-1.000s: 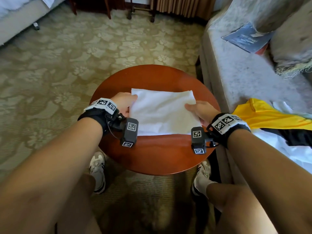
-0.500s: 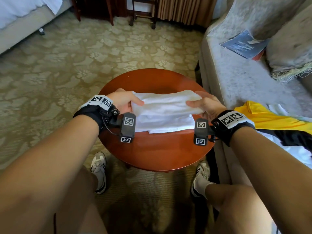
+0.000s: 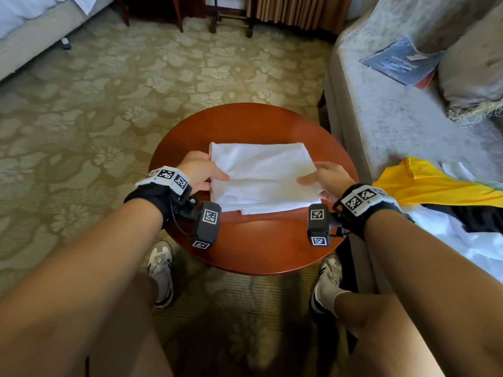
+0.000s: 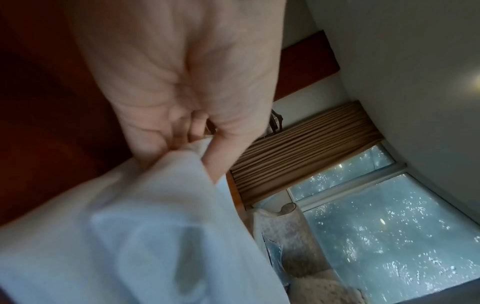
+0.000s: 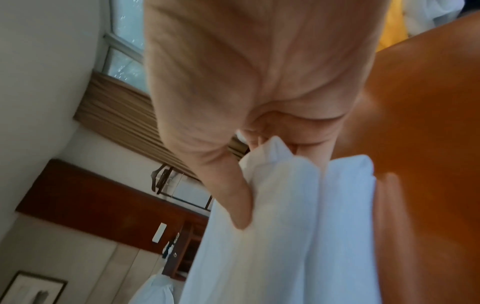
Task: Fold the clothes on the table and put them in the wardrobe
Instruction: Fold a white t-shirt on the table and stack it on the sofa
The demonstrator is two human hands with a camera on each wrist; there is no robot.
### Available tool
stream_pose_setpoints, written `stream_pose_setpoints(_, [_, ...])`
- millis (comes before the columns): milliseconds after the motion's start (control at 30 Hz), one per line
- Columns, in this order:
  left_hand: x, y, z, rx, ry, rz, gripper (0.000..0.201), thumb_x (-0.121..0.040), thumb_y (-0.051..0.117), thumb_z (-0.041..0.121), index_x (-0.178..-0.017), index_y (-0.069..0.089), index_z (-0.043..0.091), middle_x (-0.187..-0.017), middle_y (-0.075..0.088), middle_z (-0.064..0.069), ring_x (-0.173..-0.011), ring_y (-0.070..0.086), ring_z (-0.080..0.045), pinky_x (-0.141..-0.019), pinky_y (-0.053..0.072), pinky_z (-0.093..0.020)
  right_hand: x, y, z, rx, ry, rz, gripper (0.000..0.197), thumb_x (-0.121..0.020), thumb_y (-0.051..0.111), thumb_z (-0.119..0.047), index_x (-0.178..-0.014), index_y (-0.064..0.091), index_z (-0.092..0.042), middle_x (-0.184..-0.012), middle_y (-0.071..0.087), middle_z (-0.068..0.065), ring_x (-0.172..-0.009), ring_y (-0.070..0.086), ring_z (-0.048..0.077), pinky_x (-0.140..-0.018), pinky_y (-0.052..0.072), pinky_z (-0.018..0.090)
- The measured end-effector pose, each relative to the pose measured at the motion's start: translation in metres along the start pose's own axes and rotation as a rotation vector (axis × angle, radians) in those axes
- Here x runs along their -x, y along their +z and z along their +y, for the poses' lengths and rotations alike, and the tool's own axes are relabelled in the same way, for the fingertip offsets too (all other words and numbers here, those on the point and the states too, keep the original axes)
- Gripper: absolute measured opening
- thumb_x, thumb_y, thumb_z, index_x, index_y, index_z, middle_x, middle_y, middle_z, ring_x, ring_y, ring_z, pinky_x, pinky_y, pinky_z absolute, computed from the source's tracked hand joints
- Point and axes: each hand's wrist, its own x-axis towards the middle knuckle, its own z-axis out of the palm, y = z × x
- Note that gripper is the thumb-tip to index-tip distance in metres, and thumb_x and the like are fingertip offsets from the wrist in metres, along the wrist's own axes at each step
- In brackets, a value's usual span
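A white garment (image 3: 261, 175), folded into a rectangle, lies on the round red-brown table (image 3: 253, 246). My left hand (image 3: 202, 175) pinches its left edge, thumb on top and fingers underneath; the left wrist view shows the white cloth (image 4: 145, 226) caught between thumb and fingers. My right hand (image 3: 324, 179) pinches the right edge the same way, and the right wrist view shows layered white folds (image 5: 298, 216) under the thumb. The top layer lies folded toward me over the lower layers.
A grey sofa (image 3: 386, 118) stands right of the table, with a yellow, black and white pile of clothes (image 3: 435, 191) and a blue booklet (image 3: 402, 63) on it. Patterned carpet (image 3: 81, 118) surrounds the table. A bed (image 3: 32, 31) is at far left.
Both hands lifted the garment's far edge off the table and brought it toward me, laying it down as a new fold. The rectangle is now thicker.
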Motion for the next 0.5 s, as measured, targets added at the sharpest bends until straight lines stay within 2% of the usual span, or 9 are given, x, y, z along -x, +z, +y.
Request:
stream_pose_setpoints(67, [0.002,-0.003,0.006,0.066,0.026,-0.012,0.058,-0.069,0.075,-0.014,-0.123,0.059,0.002,-0.118,0.067,-0.017,-0.104,0.067,-0.031,-0.081,0.058,-0.045,0.001,-0.003,-0.006,-0.083,0.001,0.014,0.066,-0.065,0.082,0.004,-0.122,0.058,-0.017,-0.109,0.071,0.006,-0.096,0.071,0.029,-0.087,0.058,0.044])
stream_pose_setpoints(133, [0.004,-0.005,0.008,0.068,0.023,-0.041,0.064,-0.068,0.077,-0.012,-0.124,0.056,0.007,-0.121,0.065,-0.017,-0.106,0.066,-0.029,-0.081,0.058,-0.046,0.002,-0.004,-0.006,-0.073,0.002,0.005,0.067,-0.065,0.083,0.003,-0.123,0.057,-0.020,-0.112,0.070,0.005,-0.100,0.069,0.029,-0.090,0.056,0.044])
stream_pose_setpoints(233, [0.011,0.001,0.001,-0.085,-0.007,-0.058,0.048,-0.073,0.074,-0.013,-0.102,0.053,0.018,-0.112,0.065,-0.007,-0.103,0.065,-0.025,-0.080,0.057,-0.044,0.003,-0.001,0.000,0.164,-0.025,-0.018,0.080,-0.059,0.089,-0.012,-0.130,0.054,-0.019,-0.121,0.067,0.002,-0.108,0.065,0.026,-0.097,0.052,0.047])
stream_pose_setpoints(333, [0.016,0.005,-0.002,-0.112,-0.006,0.003,0.040,-0.075,0.073,-0.012,-0.090,0.051,0.018,-0.102,0.063,-0.003,-0.103,0.063,-0.024,-0.079,0.056,-0.041,0.007,0.003,-0.002,0.312,-0.103,0.104,0.077,-0.070,0.087,-0.019,-0.136,0.048,-0.017,-0.122,0.060,-0.002,-0.112,0.058,0.021,-0.099,0.048,0.038])
stream_pose_setpoints(367, [0.015,0.006,-0.001,-0.113,-0.001,0.037,0.037,-0.075,0.074,-0.010,-0.094,0.053,0.015,-0.102,0.062,-0.002,-0.104,0.062,-0.025,-0.077,0.055,-0.039,0.008,0.004,-0.004,0.328,-0.136,0.166,0.074,-0.075,0.085,-0.023,-0.138,0.047,-0.017,-0.123,0.057,-0.002,-0.113,0.056,0.021,-0.097,0.047,0.034])
stream_pose_setpoints(400, [0.013,0.007,0.002,-0.141,0.005,0.093,0.041,-0.075,0.076,-0.005,-0.105,0.053,0.010,-0.108,0.059,-0.002,-0.108,0.059,-0.025,-0.078,0.054,-0.038,0.009,0.005,-0.007,0.330,-0.170,0.228,0.070,-0.079,0.081,-0.027,-0.139,0.046,-0.018,-0.126,0.055,0.000,-0.116,0.054,0.022,-0.095,0.045,0.032])
stream_pose_setpoints(467, [0.004,0.007,0.008,-0.320,0.070,0.244,0.071,-0.073,0.081,0.007,-0.132,0.041,0.008,-0.127,0.051,-0.007,-0.120,0.052,-0.028,-0.090,0.051,-0.041,0.009,0.010,-0.013,0.350,-0.261,0.314,0.064,-0.084,0.074,-0.036,-0.140,0.046,-0.021,-0.135,0.051,0.002,-0.122,0.052,0.024,-0.097,0.045,0.034])
stream_pose_setpoints(500, [0.001,0.007,0.011,-0.421,0.135,0.312,0.077,-0.072,0.082,0.011,-0.136,0.038,0.010,-0.133,0.049,-0.008,-0.123,0.049,-0.028,-0.096,0.048,-0.042,0.010,0.012,-0.017,0.369,-0.312,0.319,0.060,-0.087,0.070,-0.039,-0.140,0.047,-0.023,-0.139,0.048,0.002,-0.125,0.051,0.024,-0.101,0.044,0.035])
